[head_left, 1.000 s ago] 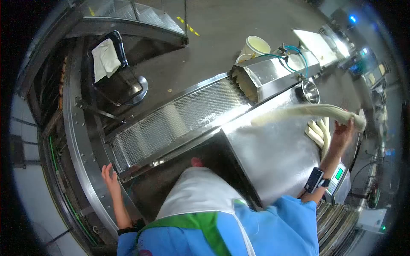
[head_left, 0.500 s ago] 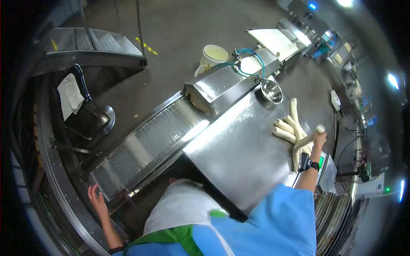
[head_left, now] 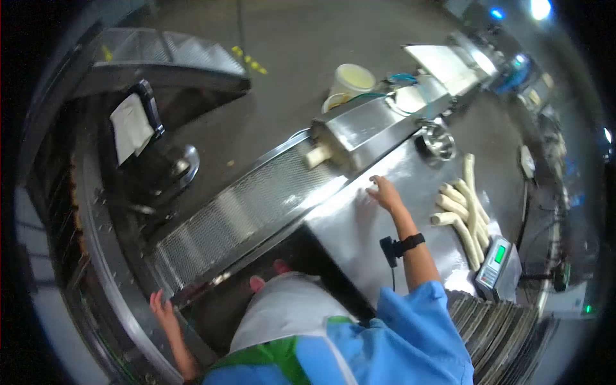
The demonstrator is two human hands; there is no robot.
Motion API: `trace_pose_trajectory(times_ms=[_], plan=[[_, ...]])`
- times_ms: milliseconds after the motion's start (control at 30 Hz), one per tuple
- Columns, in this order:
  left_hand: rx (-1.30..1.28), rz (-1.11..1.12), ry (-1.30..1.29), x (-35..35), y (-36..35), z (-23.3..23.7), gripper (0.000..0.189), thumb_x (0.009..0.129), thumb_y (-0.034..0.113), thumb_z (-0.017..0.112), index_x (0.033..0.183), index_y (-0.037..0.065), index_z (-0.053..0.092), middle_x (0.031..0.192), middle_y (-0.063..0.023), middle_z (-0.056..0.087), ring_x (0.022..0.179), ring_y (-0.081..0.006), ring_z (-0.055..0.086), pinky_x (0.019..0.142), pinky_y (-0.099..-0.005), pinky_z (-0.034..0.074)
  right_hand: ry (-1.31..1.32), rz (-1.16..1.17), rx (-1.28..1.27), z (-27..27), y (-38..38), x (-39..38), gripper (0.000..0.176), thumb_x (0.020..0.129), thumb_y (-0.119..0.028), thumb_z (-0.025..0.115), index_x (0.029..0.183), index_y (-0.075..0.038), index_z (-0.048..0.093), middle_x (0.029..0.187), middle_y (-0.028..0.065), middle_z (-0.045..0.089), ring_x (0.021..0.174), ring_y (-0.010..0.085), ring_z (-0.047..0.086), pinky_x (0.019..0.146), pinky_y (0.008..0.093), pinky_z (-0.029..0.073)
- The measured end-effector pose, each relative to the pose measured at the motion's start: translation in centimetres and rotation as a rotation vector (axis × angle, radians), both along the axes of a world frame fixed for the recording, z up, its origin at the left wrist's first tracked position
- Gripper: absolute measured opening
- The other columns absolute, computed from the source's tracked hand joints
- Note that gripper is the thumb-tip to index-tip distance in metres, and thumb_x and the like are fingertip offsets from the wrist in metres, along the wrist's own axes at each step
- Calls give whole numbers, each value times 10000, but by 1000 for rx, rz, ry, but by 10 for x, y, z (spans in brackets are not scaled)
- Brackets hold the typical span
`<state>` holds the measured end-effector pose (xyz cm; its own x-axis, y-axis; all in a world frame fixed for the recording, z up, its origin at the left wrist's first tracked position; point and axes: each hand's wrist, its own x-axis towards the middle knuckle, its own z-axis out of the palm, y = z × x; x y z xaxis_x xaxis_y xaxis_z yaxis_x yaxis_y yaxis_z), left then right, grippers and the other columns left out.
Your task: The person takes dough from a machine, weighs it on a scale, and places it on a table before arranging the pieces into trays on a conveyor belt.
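My right hand (head_left: 385, 194) is over the steel table (head_left: 359, 240), near the side of the mesh conveyor (head_left: 250, 202). Its fingers are apart and nothing is in them. On the belt, at the mouth of the metal hood (head_left: 378, 128), sits a short pale dough piece (head_left: 316, 157). Several long dough rolls (head_left: 473, 205) lie in a loose pile at the table's right side, away from both hands. Low on the left, beside the conveyor's near end, my left hand (head_left: 163, 310) has its fingers spread and holds nothing.
A digital scale (head_left: 494, 266) with a green display stands by the dough rolls. The steel bowl (head_left: 438, 141) is at the table's far corner. Beyond the hood are a white bucket (head_left: 353, 80) and hoses. A chair (head_left: 138, 125) and metal steps (head_left: 173, 54) stand left.
My right hand has let go of a dough roll at the pile and moved left toward the conveyor. A dough piece now shows at the hood's mouth. The view has shifted slightly.
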<state>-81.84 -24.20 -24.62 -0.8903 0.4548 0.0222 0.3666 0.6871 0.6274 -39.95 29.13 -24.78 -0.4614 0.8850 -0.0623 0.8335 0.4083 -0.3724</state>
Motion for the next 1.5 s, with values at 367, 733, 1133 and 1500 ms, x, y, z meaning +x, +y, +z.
trace_pose_trajectory(times_ms=[367, 733, 1133, 1500], plan=[[46, 43, -71, -17, -39, -2, 321, 796, 79, 510, 1116, 93, 531, 1272, -93, 355, 1130, -202, 380, 812, -272, 363, -32, 209, 395, -1, -56, -175, 612, 588, -40, 650, 1160, -108, 443, 1157, 125, 428, 1050, 361, 409, 864, 415, 392], [26, 11, -58, -23, -99, -27, 302, 808, 83, 501, 1108, 73, 529, 1237, -118, 381, 1157, -236, 368, 940, -333, 312, 448, 275, 53, -38, -55, -197, 535, 666, 8, 585, 1174, -65, 435, 1149, 109, 442, 1057, 253, 458, 911, 324, 361], [291, -402, -784, 8, 85, -5, 443, 826, 76, 495, 1246, 38, 360, 1186, -119, 441, 1064, -188, 462, 860, -293, 402, 637, 197, -52, 19, -185, -223, 462, 641, 38, 614, 1073, -44, 470, 1127, 142, 487, 1097, 327, 412, 946, 378, 318], [660, 53, -1180, -3, 137, -16, 532, 857, 180, 495, 1294, 66, 215, 1208, -117, 410, 1063, -260, 472, 846, -371, 403, 396, 646, -120, 9, -215, -293, 500, 681, -10, 567, 1163, -15, 433, 1159, 211, 446, 1097, 347, 419, 926, 399, 362]])
